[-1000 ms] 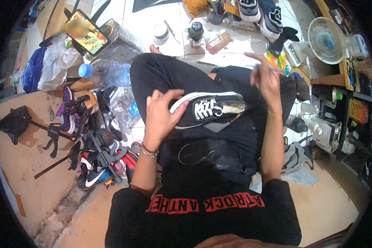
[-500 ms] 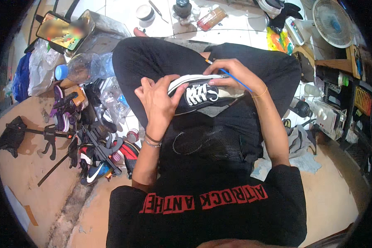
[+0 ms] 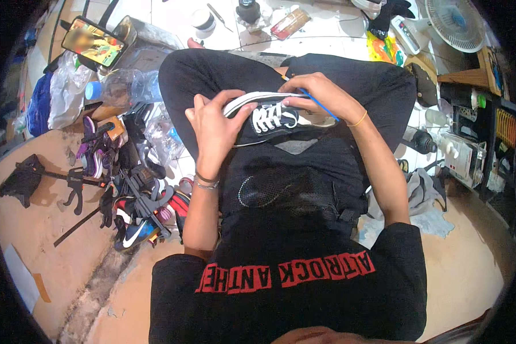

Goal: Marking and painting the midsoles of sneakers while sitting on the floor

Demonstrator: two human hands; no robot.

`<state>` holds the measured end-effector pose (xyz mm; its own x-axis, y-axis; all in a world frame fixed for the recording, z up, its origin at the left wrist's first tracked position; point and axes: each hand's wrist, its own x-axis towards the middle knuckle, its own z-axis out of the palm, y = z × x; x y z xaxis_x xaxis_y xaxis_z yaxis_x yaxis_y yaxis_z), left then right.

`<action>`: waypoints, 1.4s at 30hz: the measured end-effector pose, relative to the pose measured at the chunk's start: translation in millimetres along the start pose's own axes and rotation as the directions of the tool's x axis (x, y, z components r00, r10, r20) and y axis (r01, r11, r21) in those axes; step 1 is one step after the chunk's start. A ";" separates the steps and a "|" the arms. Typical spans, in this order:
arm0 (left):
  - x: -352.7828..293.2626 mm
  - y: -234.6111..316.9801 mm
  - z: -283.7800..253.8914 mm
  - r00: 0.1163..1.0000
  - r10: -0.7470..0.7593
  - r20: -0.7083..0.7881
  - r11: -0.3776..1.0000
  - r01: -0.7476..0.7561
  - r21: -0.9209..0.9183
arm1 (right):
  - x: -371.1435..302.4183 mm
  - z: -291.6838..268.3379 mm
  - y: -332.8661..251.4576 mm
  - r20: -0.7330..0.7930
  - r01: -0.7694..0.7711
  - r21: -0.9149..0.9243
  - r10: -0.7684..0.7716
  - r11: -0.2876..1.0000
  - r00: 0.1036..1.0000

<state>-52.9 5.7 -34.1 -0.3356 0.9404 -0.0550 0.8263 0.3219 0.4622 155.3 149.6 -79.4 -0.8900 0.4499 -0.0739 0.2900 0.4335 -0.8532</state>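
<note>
A black sneaker [image 3: 249, 127] with white laces and a white sole edge lies sideways over my lap, between both hands. My left hand [image 3: 217, 121] grips its toe end, thumb on the upper and fingers over the sole edge. Toward the heel, my right hand [image 3: 315, 97] pinches the sole edge and the collar. A thin blue brush [image 3: 321, 105] is tucked in my right hand, slanting across it with one end above the fingers. The shoe's pale inner lining shows at the opening. My fingertips behind the sole are hidden.
Bar clamps [image 3: 74, 182] and colourful shoes [image 3: 135, 232] lie in a heap at my left, near a large plastic bottle [image 3: 120, 89]. Ahead on the tiles stand a white-lidded jar [image 3: 202, 19] and a dark bottle [image 3: 247, 10]. A fan [image 3: 456, 23] stands at the far right, with grey cloth [image 3: 410, 198] nearer.
The hands and shoe have shifted slightly left, and the sole edge is tipped a little. Both hands keep hold of the shoe. The whole view has moved slightly.
</note>
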 end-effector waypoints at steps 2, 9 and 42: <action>4.9 -8.7 -19.2 0.992 -0.046 0.117 0.842 0.101 -0.531 | -3.2 -6.7 -20.5 -0.144 0.048 0.093 -0.034 0.994 0.989; -14.1 17.1 -9.6 0.977 0.049 0.207 0.124 0.199 -0.972 | -33.7 42.3 -88.3 -0.524 -0.008 0.600 0.400 0.800 0.752; -51.0 50.8 -13.2 0.845 0.232 0.482 0.176 0.450 -0.875 | -69.1 11.3 -123.5 -0.689 0.040 0.512 0.382 0.858 0.616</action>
<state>0.2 -27.4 3.8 0.1263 0.9223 -0.3652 -0.4016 0.3842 0.8313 177.0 56.2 25.2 -0.1949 0.9807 -0.0158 0.0332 -0.0095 -0.9994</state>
